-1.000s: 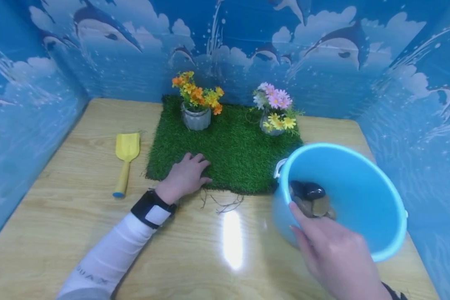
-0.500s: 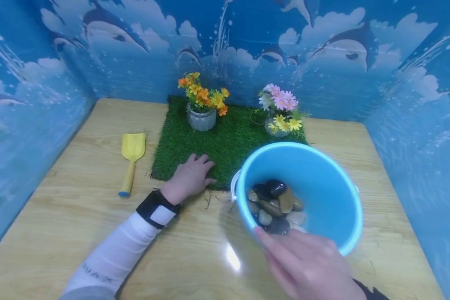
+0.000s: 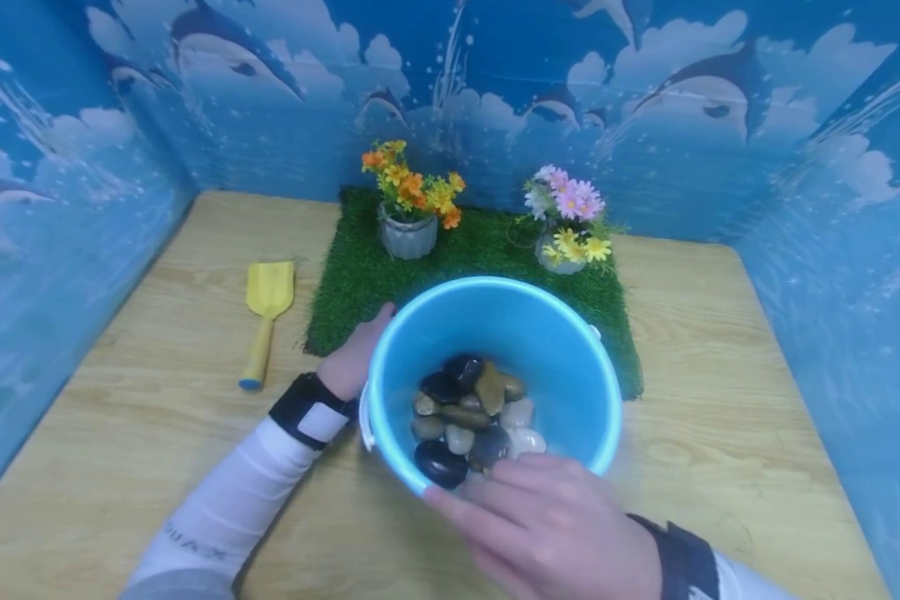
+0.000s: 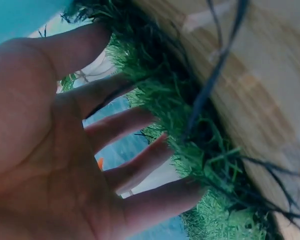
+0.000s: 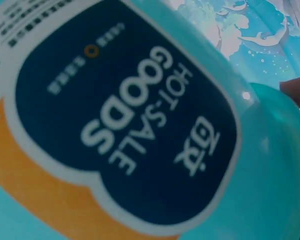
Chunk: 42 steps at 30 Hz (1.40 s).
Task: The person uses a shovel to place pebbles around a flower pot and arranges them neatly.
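Note:
My right hand [image 3: 562,525] grips the near rim of a light blue bucket [image 3: 596,375], which stands tilted toward me in the head view. Several black, brown and white stones [image 3: 465,417] lie inside it. A printed label [image 5: 140,110] on the bucket's wall fills much of the right wrist view. Just left of the bucket, my left hand [image 3: 352,362] is partly hidden behind its rim. In the left wrist view its fingers [image 4: 145,205] extend loosely and their tips touch the edge of the green grass mat [image 4: 165,105]. It holds nothing that I can see.
Orange and yellow flowers in a grey pot [image 3: 408,237] stand on the mat's back left. A second pot [image 3: 562,262] with pink and yellow flowers stands at the right. A yellow toy shovel [image 3: 270,292] lies left on the wooden table [image 3: 720,433]. Dolphin-printed walls [image 3: 480,75] enclose it.
The right hand has brought the bucket leftward from the right side to in front of the mat, and more stones show inside. The left hand has stayed near the mat's front edge.

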{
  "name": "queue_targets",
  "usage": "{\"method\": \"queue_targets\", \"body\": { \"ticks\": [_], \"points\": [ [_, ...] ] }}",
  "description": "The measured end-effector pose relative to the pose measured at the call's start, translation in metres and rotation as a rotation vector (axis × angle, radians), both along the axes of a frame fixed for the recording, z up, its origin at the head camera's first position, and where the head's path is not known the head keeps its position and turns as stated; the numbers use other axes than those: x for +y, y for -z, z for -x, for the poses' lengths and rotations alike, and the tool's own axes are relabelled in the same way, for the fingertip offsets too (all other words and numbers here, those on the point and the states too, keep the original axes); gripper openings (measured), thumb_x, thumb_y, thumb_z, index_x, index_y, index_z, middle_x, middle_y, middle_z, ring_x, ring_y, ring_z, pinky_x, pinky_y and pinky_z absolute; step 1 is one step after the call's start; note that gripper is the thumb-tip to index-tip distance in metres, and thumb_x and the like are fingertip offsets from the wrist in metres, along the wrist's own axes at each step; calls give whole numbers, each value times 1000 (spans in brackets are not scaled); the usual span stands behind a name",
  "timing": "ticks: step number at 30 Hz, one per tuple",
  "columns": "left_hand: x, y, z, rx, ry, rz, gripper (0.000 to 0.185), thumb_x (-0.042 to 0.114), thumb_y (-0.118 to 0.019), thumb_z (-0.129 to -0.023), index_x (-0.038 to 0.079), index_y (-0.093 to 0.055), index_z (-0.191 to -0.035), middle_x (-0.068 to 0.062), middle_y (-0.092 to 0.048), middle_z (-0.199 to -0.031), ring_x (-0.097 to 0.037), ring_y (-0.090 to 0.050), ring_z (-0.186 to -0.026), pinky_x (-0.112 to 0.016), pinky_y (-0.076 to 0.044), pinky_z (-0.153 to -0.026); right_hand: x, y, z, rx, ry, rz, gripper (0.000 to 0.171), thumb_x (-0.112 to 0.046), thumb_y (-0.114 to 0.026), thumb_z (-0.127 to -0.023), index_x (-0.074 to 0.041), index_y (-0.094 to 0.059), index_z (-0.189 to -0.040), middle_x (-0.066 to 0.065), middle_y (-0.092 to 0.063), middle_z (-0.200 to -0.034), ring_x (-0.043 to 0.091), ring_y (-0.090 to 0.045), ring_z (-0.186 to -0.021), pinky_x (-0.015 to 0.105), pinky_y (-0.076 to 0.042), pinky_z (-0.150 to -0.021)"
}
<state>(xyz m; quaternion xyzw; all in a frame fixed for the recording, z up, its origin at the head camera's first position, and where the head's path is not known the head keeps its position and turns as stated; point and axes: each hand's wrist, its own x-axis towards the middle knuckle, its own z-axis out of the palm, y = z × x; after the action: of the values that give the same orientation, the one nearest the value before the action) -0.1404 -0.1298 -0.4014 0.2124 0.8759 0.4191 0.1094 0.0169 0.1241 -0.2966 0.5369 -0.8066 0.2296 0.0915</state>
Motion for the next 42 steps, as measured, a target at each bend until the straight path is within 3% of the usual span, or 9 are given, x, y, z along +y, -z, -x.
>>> {"method": "queue_targets", "body": {
  "ticks": [3,6,12,15,18,23,28,33,42],
  "points": [
    [-6,2,-3,12,61,-240,14,20,-53,-102,8,-53,-109,-6,-65,-89,-21,-65,-83,-38,-54,-75,-2,1,4,13,-40,-2,55,-24,-69,-90,-18,-53,-142,-8,-69,-102,5,-63,-88,19,-50,-78],
    [-9,4,-3,50,156,-374,2,9,-58,-99,8,-59,-98,-5,-66,-83,-20,-64,-81,-36,-52,-75,-3,2,7,37,-73,9,56,-23,-70,-89,-17,-53,-142,-8,-69,-101,5,-62,-87,19,-50,-78],
    [-16,-3,3,-25,217,-427,12,13,-58,-100,11,-62,-111,-5,-68,-101,-22,-63,-98,-42,-50,-87,-4,5,16,105,-146,51,56,-19,-71,-86,-11,-57,-139,-6,-70,-99,5,-61,-81,15,-48,-75],
    [-20,-11,16,-136,259,-315,19,27,-60,-100,18,-63,-116,-3,-67,-109,-22,-62,-104,-46,-50,-89,-4,6,17,81,-156,53,56,-19,-70,-87,-12,-56,-140,-7,-70,-100,5,-60,-81,14,-47,-76],
    [-31,-24,31,-112,249,-25,30,41,-59,-98,21,-64,-120,-1,-65,-117,-22,-61,-109,-49,-50,-91,-3,5,15,37,-149,34,55,-21,-69,-90,-15,-53,-142,-9,-69,-101,4,-60,-83,14,-46,-78],
    [-73,-43,46,2,46,390,58,46,-56,-99,15,-46,-147,-16,-40,-152,-39,-37,-139,-63,-32,-107,-2,4,15,22,-144,12,55,-23,-68,-91,-16,-52,-143,-10,-69,-101,3,-60,-84,15,-46,-79],
    [-111,-47,56,32,-52,444,64,45,-51,-102,4,-39,-150,-28,-27,-156,-50,-23,-142,-67,-18,-111,-1,3,16,23,-152,3,54,-24,-68,-92,-16,-52,-143,-10,-69,-101,3,-60,-85,14,-45,-80],
    [-139,-38,61,-26,-103,502,71,48,-50,-102,1,-32,-152,-34,-15,-157,-59,-13,-139,-74,-12,-107,-1,4,16,24,-156,16,53,-23,-69,-91,-16,-54,-141,-9,-69,-100,2,-61,-84,13,-45,-79],
    [-151,-23,66,-99,-108,527,76,40,-62,-97,7,-26,-156,-28,-7,-161,-60,-6,-140,-78,-12,-102,0,2,17,-14,-157,0,51,-24,-66,-94,-17,-53,-142,-10,-68,-102,1,-61,-87,13,-45,-80]
  ]
}}
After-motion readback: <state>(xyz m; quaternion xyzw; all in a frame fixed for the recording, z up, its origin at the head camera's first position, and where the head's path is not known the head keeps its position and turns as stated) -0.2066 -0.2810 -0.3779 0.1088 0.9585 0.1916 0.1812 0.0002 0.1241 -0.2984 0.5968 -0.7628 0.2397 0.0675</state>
